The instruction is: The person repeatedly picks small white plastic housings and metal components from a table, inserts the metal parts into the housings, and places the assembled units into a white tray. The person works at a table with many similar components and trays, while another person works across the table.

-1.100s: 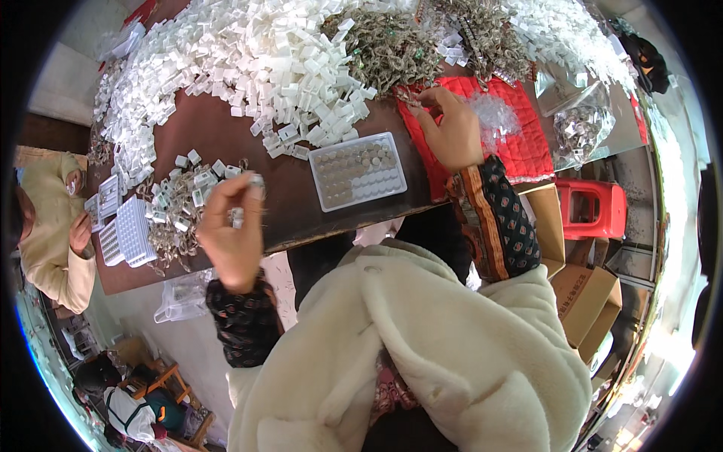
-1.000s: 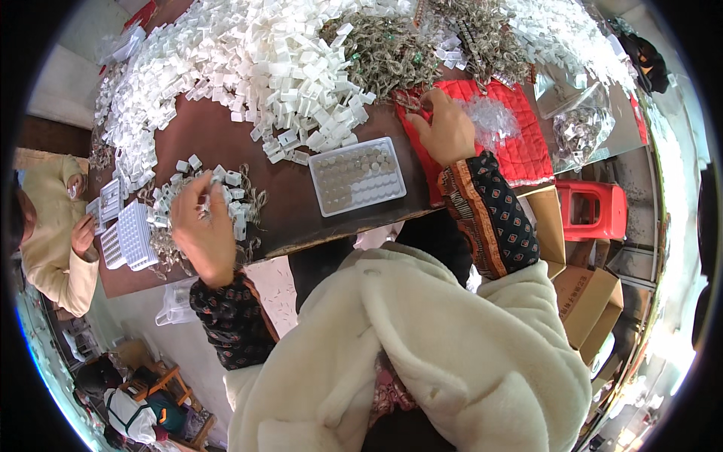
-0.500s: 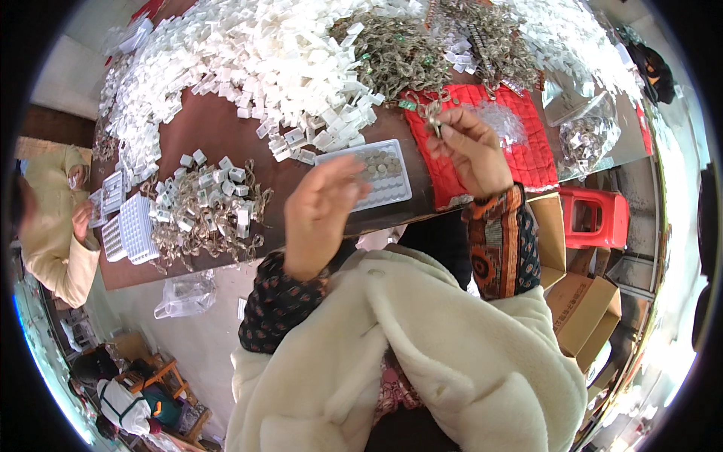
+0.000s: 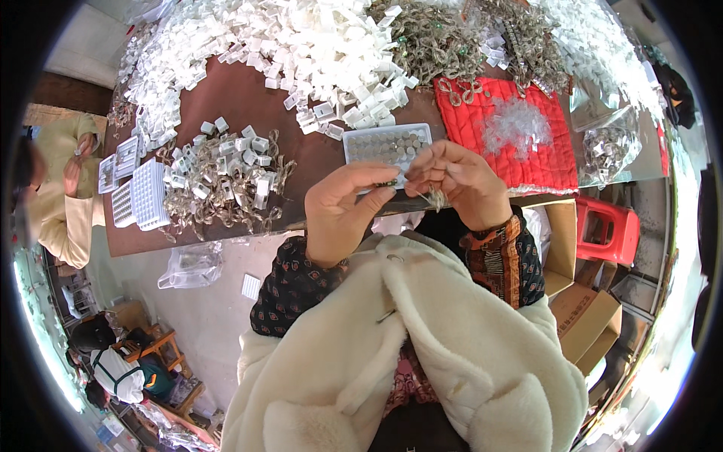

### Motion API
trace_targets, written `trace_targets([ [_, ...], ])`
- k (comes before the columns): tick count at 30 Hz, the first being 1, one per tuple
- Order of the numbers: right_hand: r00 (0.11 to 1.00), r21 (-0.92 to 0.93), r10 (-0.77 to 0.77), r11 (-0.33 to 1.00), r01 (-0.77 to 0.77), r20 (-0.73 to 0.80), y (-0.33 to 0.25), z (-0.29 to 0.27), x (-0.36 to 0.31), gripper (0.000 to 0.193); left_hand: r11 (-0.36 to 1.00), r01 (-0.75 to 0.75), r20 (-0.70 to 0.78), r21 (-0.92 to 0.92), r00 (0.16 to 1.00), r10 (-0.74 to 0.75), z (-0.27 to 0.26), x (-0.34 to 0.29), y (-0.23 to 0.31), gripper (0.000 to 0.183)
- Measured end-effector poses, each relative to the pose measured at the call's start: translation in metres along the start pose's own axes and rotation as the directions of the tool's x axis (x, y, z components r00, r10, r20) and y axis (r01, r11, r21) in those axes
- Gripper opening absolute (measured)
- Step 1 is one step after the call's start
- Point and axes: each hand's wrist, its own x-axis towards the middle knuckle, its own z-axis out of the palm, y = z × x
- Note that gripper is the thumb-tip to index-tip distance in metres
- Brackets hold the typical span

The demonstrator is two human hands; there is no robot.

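Observation:
My left hand (image 4: 338, 209) is closed in a pinch in front of the tray, with a small green-and-dark piece (image 4: 387, 183) between thumb and fingertips. Close beside it on the right, my right hand (image 4: 468, 187) is closed on a coil of thin wire (image 4: 436, 199), which hangs below the fingers. The fingertips of the two hands almost meet; whether the green piece joins the wire I cannot tell. Just beyond them lies a white plastic tray (image 4: 349, 154) with rows of round silvery discs (image 4: 392, 142). My right hand partly covers the tray's near right corner.
A large heap of white plastic cases (image 4: 301, 45) covers the table's back. Wire coils (image 4: 433, 41) are piled behind the red quilted cloth (image 4: 527, 172), which bears clear plastic bits (image 4: 518, 124). Cases with wires (image 4: 222, 177) lie at left, near a co-worker (image 4: 64, 188).
My right hand has come left and down from the red cloth with the wire coil. My left hand, blurred over the tray before, now pinches the green piece. The view has shifted slightly.

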Motion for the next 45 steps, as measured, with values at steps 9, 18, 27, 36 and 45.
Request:
trace_targets([
  [9, 0.909, -0.827, -0.413, 0.493, 0.271, 0.052, 0.015, 0.032, -0.004, 0.024, 0.955, 0.115, -0.066, -0.275, 0.988, -0.138, -0.001, -0.015, 0.003, 0.041],
  [18, 0.794, -0.916, -0.575, 0.182, 0.358, 0.196, 0.027, 0.026, -0.002, 0.028, 0.979, 0.145, -0.065, -0.143, 0.986, -0.155, -0.004, -0.009, 0.005, 0.037],
  [27, 0.797, -0.906, -0.601, 0.309, 0.289, 0.049, 0.019, 0.015, -0.008, 0.026, 0.414, -0.049, -0.049, 0.909, 0.974, 0.223, -0.037, 0.070, -0.021, 0.016],
  [36, 0.828, -0.794, -0.557, 0.533, 0.291, -0.071, 0.019, 0.011, -0.011, 0.020, 0.544, 0.001, -0.113, 0.839, 0.979, 0.172, -0.036, 0.081, -0.016, 0.013],
  [45, 0.847, -0.547, -0.504, 0.762, 0.346, -0.167, 0.024, 0.028, -0.008, 0.013, 0.916, 0.191, -0.159, -0.353, 0.952, -0.260, 0.002, 0.011, 0.005, 0.029],
])
